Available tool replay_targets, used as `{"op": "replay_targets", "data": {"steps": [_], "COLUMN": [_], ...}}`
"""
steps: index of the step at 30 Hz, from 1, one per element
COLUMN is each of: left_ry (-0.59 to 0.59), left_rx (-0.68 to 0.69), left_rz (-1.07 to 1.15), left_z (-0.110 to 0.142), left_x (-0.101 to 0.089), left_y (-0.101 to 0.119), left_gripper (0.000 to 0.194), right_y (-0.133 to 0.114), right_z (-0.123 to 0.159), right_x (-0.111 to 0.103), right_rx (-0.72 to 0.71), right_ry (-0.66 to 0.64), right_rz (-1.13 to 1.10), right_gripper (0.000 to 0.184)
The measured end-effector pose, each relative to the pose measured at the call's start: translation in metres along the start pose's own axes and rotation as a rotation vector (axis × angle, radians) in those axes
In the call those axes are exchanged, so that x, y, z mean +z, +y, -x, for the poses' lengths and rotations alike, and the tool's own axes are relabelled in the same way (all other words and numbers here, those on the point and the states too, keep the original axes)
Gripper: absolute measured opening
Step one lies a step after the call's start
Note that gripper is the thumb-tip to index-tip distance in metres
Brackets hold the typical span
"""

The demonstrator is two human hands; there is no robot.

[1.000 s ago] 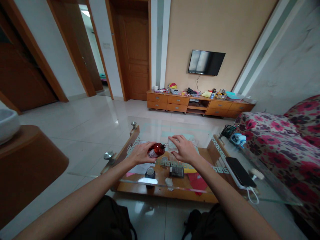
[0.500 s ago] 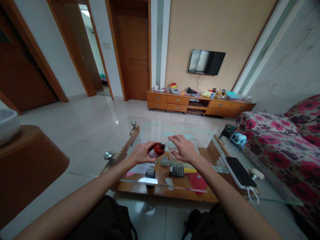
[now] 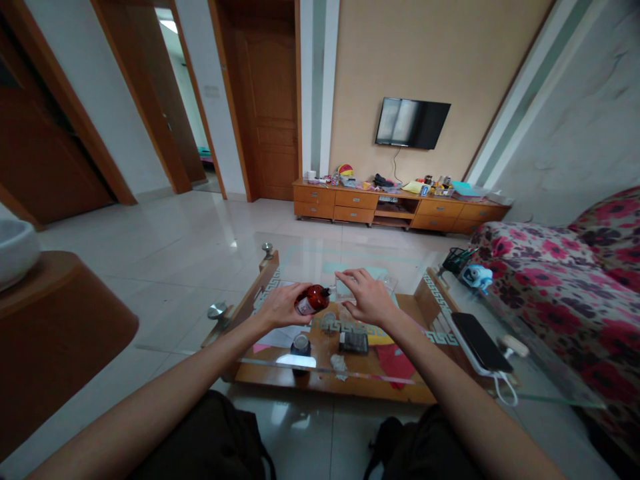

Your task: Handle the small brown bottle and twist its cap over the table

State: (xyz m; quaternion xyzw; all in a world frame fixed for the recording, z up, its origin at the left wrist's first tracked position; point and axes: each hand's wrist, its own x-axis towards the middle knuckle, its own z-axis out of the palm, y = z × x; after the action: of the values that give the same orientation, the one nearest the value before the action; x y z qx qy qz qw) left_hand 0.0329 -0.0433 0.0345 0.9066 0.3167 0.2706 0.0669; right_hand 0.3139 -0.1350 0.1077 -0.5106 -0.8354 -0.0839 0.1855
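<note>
My left hand (image 3: 286, 305) is closed around a red-brown bottle (image 3: 313, 299) with a pale label. The bottle lies tilted, its black neck and a small clear tip pointing right. My right hand (image 3: 369, 297) is just beyond that tip, fingers and thumb apart and curved. A clear shape shows in the gap between them; whether the hand touches it I cannot tell. Both hands are above a glass-topped coffee table (image 3: 320, 371). Near them, a dark-bodied jar or bottle (image 3: 301, 345) and a black flat case (image 3: 353, 343) show at or beneath the glass.
A phone (image 3: 481, 342) with a white cable lies at the table's right side. Farther back are a blue-and-white figure (image 3: 477, 278) and a black mesh pen holder (image 3: 456, 260). A floral sofa (image 3: 555, 280) stands to the right, and a wooden stand (image 3: 65, 313) with a white bowl to the left.
</note>
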Motion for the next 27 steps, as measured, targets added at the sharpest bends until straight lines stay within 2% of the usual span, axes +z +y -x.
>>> {"op": "replay_targets", "data": {"steps": [27], "left_ry": [-0.012], "left_rx": [-0.026], "left_rz": [-0.032], "left_z": [-0.0001], "left_x": [0.0005], "left_y": [-0.0007], "left_gripper": [0.080], "right_y": [-0.0025], "right_z": [-0.0018], "right_x": [-0.0044], "right_rx": [-0.056], "right_ry": [0.004], "right_rz": [0.050], "right_gripper": [0.081]}}
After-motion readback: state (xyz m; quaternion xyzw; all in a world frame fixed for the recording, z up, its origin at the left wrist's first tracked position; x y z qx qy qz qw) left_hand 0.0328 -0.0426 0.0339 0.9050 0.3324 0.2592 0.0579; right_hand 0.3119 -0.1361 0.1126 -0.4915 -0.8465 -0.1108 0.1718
